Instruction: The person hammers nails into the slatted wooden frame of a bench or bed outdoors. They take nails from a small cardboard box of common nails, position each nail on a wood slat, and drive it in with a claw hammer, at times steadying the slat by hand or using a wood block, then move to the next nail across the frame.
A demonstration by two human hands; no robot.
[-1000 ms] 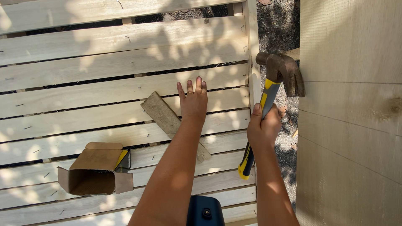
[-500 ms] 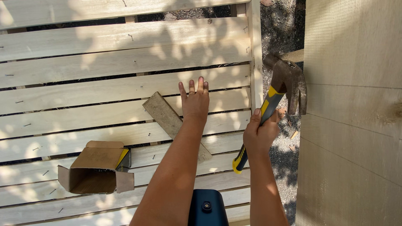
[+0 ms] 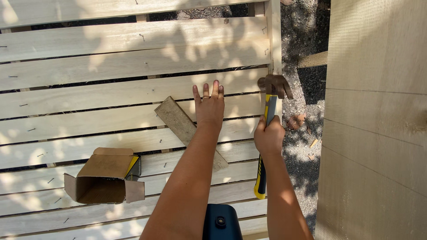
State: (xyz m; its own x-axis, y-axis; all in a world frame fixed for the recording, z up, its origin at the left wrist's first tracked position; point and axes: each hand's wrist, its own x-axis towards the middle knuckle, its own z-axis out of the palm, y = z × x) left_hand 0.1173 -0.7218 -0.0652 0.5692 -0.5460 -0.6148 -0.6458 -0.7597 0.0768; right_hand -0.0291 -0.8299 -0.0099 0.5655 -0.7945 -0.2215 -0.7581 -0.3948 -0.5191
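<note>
In the head view, the left hand (image 3: pixel 210 108) lay flat and open on the slatted panel (image 3: pixel 111 95), steadying it, while the right hand (image 3: pixel 268 135) gripped the claw hammer (image 3: pixel 268 111), head at the panel's right edge.

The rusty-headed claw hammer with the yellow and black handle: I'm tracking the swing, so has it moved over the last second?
Yes. The hammer head has come leftward, from beside the slatted wooden panel's right edge onto it.

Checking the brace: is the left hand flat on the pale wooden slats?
Touching. The head view shows the left hand pressed palm-down, fingers spread, on the pale wooden slats, with no gap or shadow between them.
</note>
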